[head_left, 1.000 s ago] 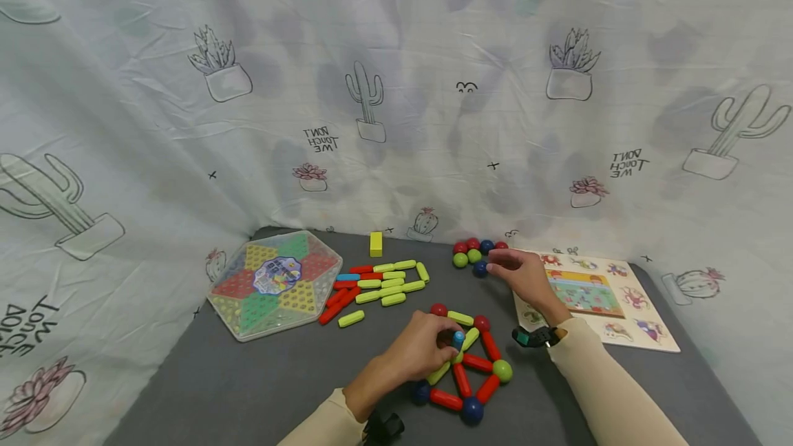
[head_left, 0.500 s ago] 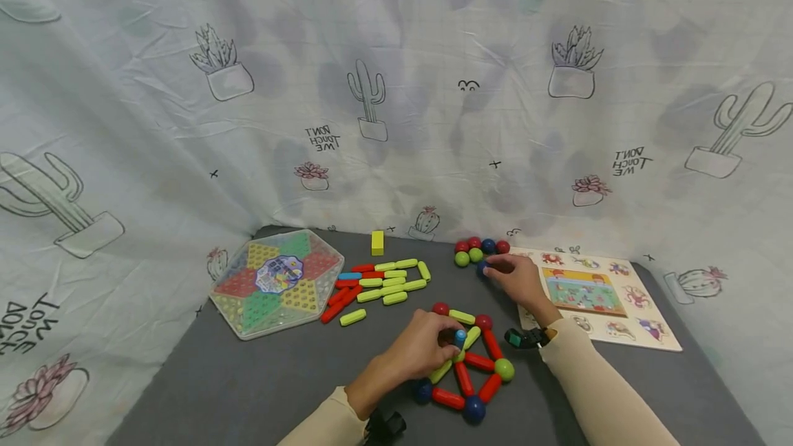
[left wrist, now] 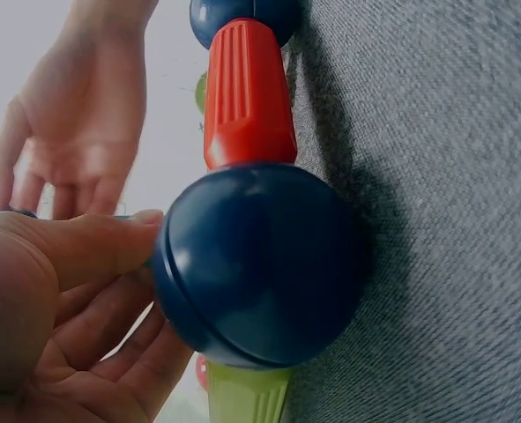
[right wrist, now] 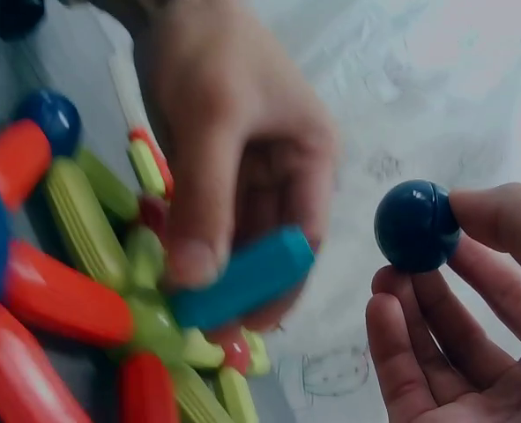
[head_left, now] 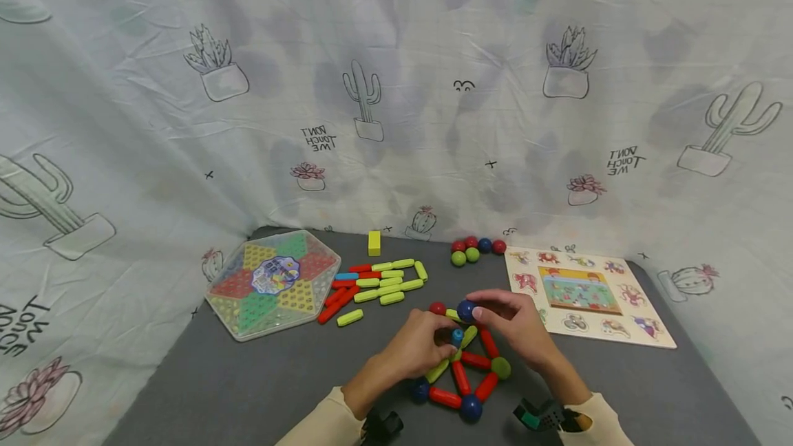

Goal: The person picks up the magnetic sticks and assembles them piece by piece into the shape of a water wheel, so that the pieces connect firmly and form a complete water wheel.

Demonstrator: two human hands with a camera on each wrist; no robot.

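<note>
My left hand [head_left: 414, 348] pinches a blue magnetic rod [right wrist: 242, 280] between thumb and fingers. The rod stands up from the green ball [right wrist: 147, 326] in the middle of a flat ball-and-rod frame. That frame joins red rods [head_left: 460, 378] and light green rods [head_left: 438, 371] with balls at the corners, among them a blue ball [head_left: 471, 409] nearest me. My right hand [head_left: 519, 330] holds a loose blue ball [right wrist: 416, 226] at its fingertips, above the frame's far side and apart from the blue rod. In the head view it hides the far right corner.
Loose red, green and blue rods [head_left: 378, 282] lie at centre left, with a yellow block [head_left: 374, 243] behind. Several balls [head_left: 472, 254] sit by the curtain. A hexagonal board box [head_left: 272, 284] is at left, a picture board [head_left: 588, 325] at right.
My right hand has taken a blue ball from the group at the back and brought it nearer, over the frame. The left hand stays at the blue rod.
</note>
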